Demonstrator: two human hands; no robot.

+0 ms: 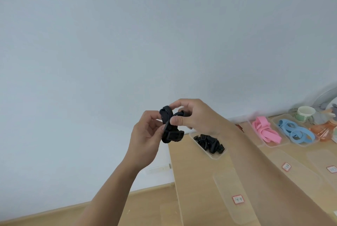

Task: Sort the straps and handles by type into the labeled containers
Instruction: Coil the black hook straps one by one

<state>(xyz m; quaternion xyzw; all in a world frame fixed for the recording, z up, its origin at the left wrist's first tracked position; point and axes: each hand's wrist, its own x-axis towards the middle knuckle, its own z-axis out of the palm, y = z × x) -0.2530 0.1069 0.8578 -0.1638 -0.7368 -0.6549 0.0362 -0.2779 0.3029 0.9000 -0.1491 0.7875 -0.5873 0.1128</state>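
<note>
**Black strap held in both hands, left of the table**

The black strap (168, 123) is held raised in front of the wall, just left of the table (191, 180). Its bundled length runs roughly upright in view, with the looped end up and the buckle end down.

The left hand (145, 134) pinches the lower part with curled fingers. The right hand (195, 116) grips the upper part, thumb in front, and its fingers hide part of the strap.

A clear container (217, 156) on the table holds more black straps. The labels (238, 199) are too small to read.

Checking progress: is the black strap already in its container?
No, the left hand and right hand hold the strap up, clear of the container.
</note>
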